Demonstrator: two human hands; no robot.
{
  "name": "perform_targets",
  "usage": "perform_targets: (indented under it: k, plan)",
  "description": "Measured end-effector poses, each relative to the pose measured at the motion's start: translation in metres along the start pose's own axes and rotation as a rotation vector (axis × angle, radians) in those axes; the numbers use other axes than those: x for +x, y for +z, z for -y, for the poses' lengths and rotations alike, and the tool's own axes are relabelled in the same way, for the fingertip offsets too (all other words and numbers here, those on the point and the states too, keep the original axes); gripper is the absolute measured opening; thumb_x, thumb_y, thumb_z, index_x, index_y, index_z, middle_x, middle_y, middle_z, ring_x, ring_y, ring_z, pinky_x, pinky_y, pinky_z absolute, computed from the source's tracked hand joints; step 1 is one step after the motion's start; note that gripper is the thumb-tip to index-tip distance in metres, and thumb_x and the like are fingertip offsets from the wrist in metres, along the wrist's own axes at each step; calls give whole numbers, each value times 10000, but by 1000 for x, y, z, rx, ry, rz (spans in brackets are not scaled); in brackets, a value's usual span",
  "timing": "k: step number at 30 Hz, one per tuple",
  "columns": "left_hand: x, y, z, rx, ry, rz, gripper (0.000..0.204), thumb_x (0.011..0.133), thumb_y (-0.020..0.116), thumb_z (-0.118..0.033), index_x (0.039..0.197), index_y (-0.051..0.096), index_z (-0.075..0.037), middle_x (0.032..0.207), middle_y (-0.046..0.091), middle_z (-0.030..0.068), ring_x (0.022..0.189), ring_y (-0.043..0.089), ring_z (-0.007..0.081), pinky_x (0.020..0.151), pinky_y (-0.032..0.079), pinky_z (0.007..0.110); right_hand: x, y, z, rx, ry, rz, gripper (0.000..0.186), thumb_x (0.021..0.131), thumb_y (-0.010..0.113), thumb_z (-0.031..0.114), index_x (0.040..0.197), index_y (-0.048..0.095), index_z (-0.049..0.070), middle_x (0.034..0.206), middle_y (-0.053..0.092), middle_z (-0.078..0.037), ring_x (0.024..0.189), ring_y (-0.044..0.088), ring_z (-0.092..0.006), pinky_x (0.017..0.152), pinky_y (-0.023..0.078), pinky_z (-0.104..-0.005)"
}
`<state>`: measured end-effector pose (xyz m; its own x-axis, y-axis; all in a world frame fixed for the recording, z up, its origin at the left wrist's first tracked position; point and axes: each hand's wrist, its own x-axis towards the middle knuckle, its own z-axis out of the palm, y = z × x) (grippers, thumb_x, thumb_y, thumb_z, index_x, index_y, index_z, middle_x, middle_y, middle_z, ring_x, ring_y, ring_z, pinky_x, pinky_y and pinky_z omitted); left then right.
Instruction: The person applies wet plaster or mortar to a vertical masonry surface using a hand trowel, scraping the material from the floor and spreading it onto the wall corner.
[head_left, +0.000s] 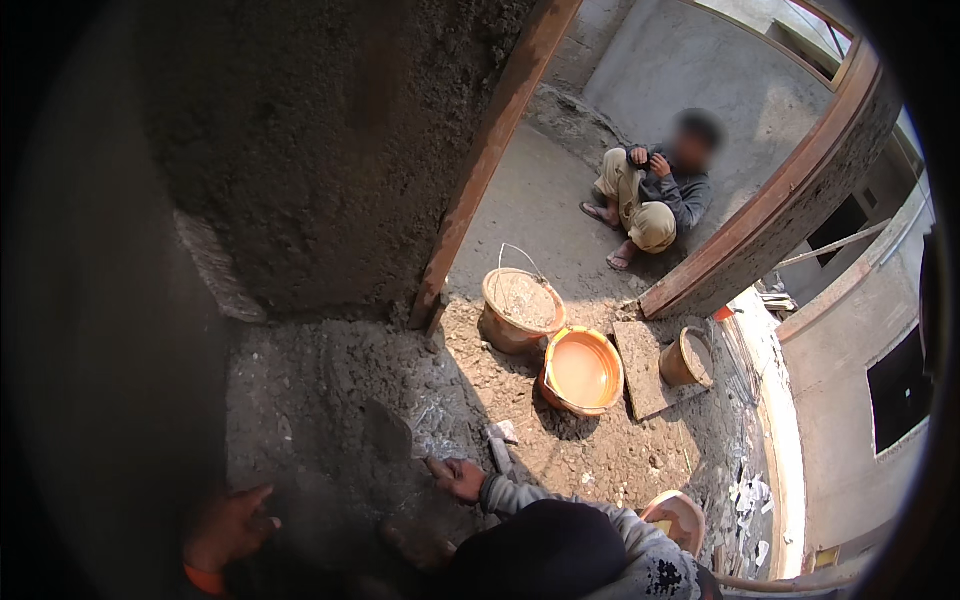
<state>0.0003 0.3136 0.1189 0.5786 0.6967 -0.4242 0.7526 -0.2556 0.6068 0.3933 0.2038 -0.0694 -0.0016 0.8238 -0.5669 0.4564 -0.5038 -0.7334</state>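
Note:
My right hand (462, 481), in a grey sleeve, is closed round the handle of a trowel (388, 432). The trowel's dark blade points away over the rough, mortar-covered ground in the shade. At the lower left, my left hand (228, 528), with an orange cuff at the wrist, hangs in deep shadow with its fingers apart; nothing shows in it. Ahead of both hands rises a wall (340, 160) with a dark, rough coat of wet-looking mortar. A dark rounded shape (545, 550) hides part of my right forearm.
A bucket of mortar (523, 300), an orange bucket of cloudy liquid (583, 372) and a smaller pail (687, 358) on a board (640, 375) stand right of the wooden door frame (490, 170). Beyond it a person (655, 190) squats. Another container (675, 520) sits at lower right.

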Motion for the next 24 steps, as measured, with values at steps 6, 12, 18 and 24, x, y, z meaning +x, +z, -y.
perform_targets:
  k: [6,12,18,24]
  plan:
    - [14,13,-24,34,68,-26,512,793,644,-250,1237,501,-41,1021,620,193,918,611,334,799,486,401,-42,-32,1,437,-200,-156,223,746,621,123,936,552,29,711,558,-36,599,536,-95,546,449,-267]
    - [2,8,-40,80,38,45,502,817,626,-259,1248,492,-39,1067,603,192,962,595,346,828,477,402,0,-78,53,415,-377,-142,219,716,559,53,919,484,23,755,520,-51,630,515,-133,586,446,-272]
    - [-16,-16,-59,115,-32,85,516,886,526,-287,1325,399,-49,1161,557,196,1082,530,357,935,411,416,10,-27,46,111,-388,104,529,711,665,113,1160,392,57,798,511,-65,730,525,-154,669,443,-303]
    - [-57,2,-35,108,-8,-19,518,907,509,-293,1330,383,-22,1107,570,182,1041,558,334,900,435,412,61,5,93,29,-390,193,366,781,586,114,1108,452,20,851,558,-91,801,560,-192,736,454,-321]
